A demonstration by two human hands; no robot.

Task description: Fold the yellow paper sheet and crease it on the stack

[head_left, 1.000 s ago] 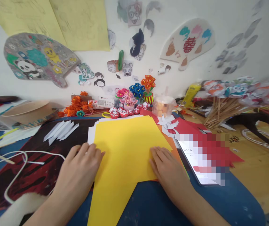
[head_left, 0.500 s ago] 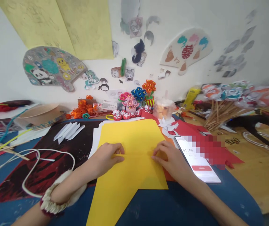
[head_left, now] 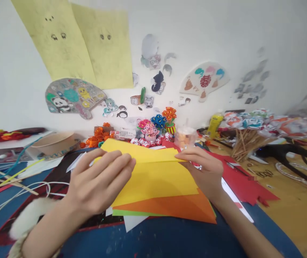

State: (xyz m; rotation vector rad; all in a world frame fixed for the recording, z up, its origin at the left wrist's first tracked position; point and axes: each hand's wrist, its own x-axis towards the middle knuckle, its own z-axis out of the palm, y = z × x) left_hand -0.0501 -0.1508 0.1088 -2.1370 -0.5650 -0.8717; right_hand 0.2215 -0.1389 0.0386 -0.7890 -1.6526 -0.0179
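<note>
A sheet of yellow paper (head_left: 142, 154) is lifted by its near edge, its strip-like upper part folded or curled across the middle. My right hand (head_left: 203, 166) pinches the right end of this edge between thumb and fingers. At the left end, my left hand (head_left: 96, 182) has its fingers pressed together around the paper; its thumb is hidden behind the hand. Below lies more yellow paper; I cannot tell whether it is the same sheet. Orange paper (head_left: 169, 208), a green paper edge (head_left: 123, 213) and a white paper corner (head_left: 133, 221) show underneath.
Beaded flowers (head_left: 159, 123) and a lidded cup (head_left: 186, 136) stand at the back. A phone (head_left: 235, 199) and red paper (head_left: 247, 182) lie to the right, near wrapped sticks (head_left: 246, 141). A paper bowl (head_left: 55, 143), white cord (head_left: 28, 186) and sticks (head_left: 16, 182) are left.
Both hands have shifted upward with the yellow paper. Its near part has come up off the table, uncovering the orange paper. My left hand has turned its back to the camera. The view has tilted up.
</note>
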